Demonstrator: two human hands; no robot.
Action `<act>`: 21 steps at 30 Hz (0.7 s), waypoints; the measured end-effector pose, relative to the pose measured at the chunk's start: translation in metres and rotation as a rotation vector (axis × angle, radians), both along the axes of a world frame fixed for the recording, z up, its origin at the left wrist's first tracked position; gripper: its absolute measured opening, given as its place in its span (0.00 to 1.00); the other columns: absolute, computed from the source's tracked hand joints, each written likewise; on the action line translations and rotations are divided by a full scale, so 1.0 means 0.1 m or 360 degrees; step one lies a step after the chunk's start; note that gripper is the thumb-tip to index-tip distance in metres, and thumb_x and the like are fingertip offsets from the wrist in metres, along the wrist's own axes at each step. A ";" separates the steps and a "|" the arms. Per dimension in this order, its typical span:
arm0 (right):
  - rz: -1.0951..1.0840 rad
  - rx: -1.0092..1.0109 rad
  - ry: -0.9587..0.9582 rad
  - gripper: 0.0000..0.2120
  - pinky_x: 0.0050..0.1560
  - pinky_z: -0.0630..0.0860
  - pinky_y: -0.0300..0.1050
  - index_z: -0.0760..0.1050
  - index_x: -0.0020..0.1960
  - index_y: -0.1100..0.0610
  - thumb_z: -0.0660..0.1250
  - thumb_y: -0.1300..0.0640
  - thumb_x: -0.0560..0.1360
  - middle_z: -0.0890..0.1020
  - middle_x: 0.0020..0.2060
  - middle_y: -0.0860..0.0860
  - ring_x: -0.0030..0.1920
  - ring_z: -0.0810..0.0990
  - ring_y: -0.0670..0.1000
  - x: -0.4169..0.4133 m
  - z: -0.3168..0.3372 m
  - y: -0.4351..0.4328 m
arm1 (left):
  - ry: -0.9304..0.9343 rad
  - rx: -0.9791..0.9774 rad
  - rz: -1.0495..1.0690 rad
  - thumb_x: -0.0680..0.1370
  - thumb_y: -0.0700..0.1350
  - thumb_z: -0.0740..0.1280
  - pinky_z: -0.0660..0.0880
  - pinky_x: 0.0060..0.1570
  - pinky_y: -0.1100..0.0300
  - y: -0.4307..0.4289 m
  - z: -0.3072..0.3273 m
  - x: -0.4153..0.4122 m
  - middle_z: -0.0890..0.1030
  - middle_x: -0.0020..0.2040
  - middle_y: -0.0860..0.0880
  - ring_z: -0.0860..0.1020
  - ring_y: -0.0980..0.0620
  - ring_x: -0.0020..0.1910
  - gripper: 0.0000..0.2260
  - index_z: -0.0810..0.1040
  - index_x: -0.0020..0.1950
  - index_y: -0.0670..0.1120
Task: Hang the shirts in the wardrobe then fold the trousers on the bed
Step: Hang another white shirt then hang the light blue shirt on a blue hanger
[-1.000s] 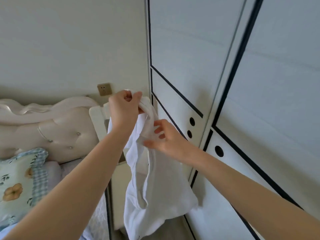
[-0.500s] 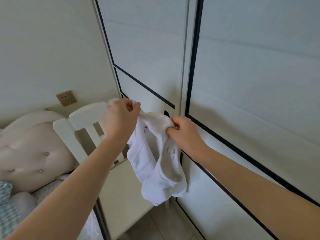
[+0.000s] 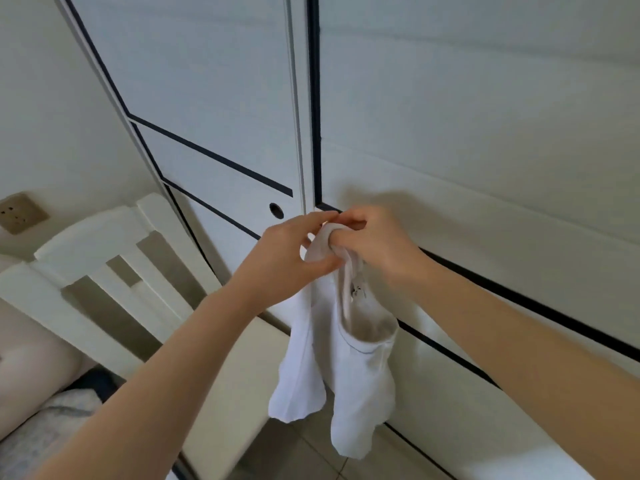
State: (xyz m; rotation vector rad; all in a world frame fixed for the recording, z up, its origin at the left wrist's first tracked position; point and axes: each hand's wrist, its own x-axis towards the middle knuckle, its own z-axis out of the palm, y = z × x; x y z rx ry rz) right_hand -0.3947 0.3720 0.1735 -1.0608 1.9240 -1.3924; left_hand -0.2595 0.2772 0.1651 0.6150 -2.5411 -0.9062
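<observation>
A white shirt point(image 3: 349, 368) hangs bunched in front of the closed white wardrobe point(image 3: 450, 109). My left hand point(image 3: 287, 261) and my right hand point(image 3: 374, 240) meet at its top, both gripping the gathered fabric just right of the seam between the two doors. The shirt droops below them, its neck opening facing up and its lower part dangling above the floor. No hanger shows. The wardrobe doors have black trim lines and a round finger hole point(image 3: 276, 210) in the left door.
A cream wooden chair point(image 3: 114, 251) stands to the left, against the wardrobe's left door. Behind it are a padded headboard point(image 3: 27, 358), a patch of bedding point(image 3: 45, 427) and a wall socket point(image 3: 19, 213). Tiled floor point(image 3: 304, 459) shows below the shirt.
The view swung right toward the wardrobe doors. My hands came closer together, gathering the shirt into a tighter bunch at the door seam. The bed pillow left the view.
</observation>
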 end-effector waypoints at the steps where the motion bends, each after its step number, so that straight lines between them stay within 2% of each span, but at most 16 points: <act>1: -0.0052 0.0028 -0.0016 0.08 0.42 0.79 0.39 0.82 0.48 0.53 0.71 0.62 0.71 0.85 0.42 0.51 0.44 0.84 0.48 -0.04 -0.01 0.06 | -0.0018 0.0037 -0.0031 0.74 0.53 0.74 0.72 0.48 0.76 0.05 -0.05 -0.05 0.80 0.50 0.61 0.78 0.65 0.49 0.26 0.71 0.70 0.59; 3: -0.0130 0.0080 -0.0040 0.08 0.43 0.79 0.40 0.81 0.48 0.53 0.73 0.62 0.70 0.85 0.43 0.52 0.44 0.84 0.49 -0.11 -0.04 0.21 | 0.0010 0.0108 -0.0076 0.74 0.50 0.74 0.73 0.47 0.74 0.15 -0.14 -0.17 0.81 0.45 0.59 0.79 0.65 0.45 0.23 0.73 0.68 0.57; 6: -0.0189 0.0096 -0.0089 0.08 0.43 0.79 0.38 0.80 0.47 0.52 0.74 0.61 0.70 0.85 0.42 0.52 0.43 0.84 0.48 -0.20 -0.11 0.49 | -0.0005 0.0223 -0.0102 0.72 0.50 0.76 0.76 0.46 0.70 0.27 -0.20 -0.36 0.83 0.40 0.57 0.80 0.62 0.41 0.13 0.80 0.54 0.53; 8: -0.0226 0.0054 -0.0134 0.10 0.43 0.78 0.37 0.79 0.49 0.52 0.75 0.61 0.70 0.86 0.41 0.51 0.42 0.84 0.47 -0.24 -0.16 0.71 | -0.0043 0.0342 -0.0184 0.71 0.49 0.77 0.79 0.49 0.64 0.34 -0.25 -0.46 0.84 0.39 0.56 0.81 0.60 0.40 0.09 0.83 0.49 0.51; 10: -0.0246 0.0033 -0.0127 0.10 0.44 0.78 0.36 0.78 0.50 0.52 0.74 0.61 0.71 0.86 0.40 0.49 0.42 0.84 0.46 -0.26 -0.22 0.94 | -0.0037 0.0489 -0.0295 0.71 0.47 0.76 0.80 0.50 0.61 0.46 -0.28 -0.53 0.85 0.40 0.54 0.83 0.57 0.41 0.07 0.84 0.48 0.49; 12: -0.0289 -0.0013 -0.0131 0.09 0.45 0.77 0.34 0.78 0.50 0.52 0.73 0.62 0.72 0.85 0.40 0.47 0.42 0.83 0.44 -0.26 -0.30 1.17 | -0.0024 0.0641 -0.0370 0.72 0.44 0.76 0.79 0.50 0.63 0.61 -0.31 -0.60 0.86 0.41 0.52 0.83 0.56 0.43 0.06 0.84 0.48 0.48; 15: -0.0412 -0.0044 -0.0107 0.09 0.49 0.79 0.40 0.79 0.50 0.52 0.73 0.62 0.72 0.84 0.45 0.49 0.47 0.83 0.48 -0.27 -0.50 1.53 | 0.0006 0.0850 -0.0411 0.72 0.41 0.75 0.78 0.48 0.65 0.86 -0.35 -0.71 0.86 0.41 0.50 0.83 0.55 0.42 0.04 0.84 0.46 0.45; 19: -0.0467 0.0239 -0.0043 0.09 0.51 0.79 0.46 0.80 0.50 0.56 0.75 0.58 0.71 0.83 0.44 0.48 0.48 0.82 0.49 -0.32 -0.92 2.07 | 0.0013 0.1058 -0.0388 0.74 0.41 0.73 0.80 0.49 0.57 1.17 -0.42 -0.86 0.85 0.43 0.46 0.83 0.51 0.43 0.05 0.83 0.48 0.42; 21: -0.0472 0.0367 -0.0057 0.05 0.51 0.78 0.44 0.79 0.46 0.54 0.74 0.58 0.72 0.83 0.43 0.47 0.47 0.81 0.47 -0.33 -1.13 2.35 | -0.0001 0.1149 -0.0400 0.75 0.42 0.72 0.79 0.49 0.55 1.33 -0.43 -0.94 0.85 0.44 0.45 0.82 0.51 0.43 0.05 0.83 0.49 0.43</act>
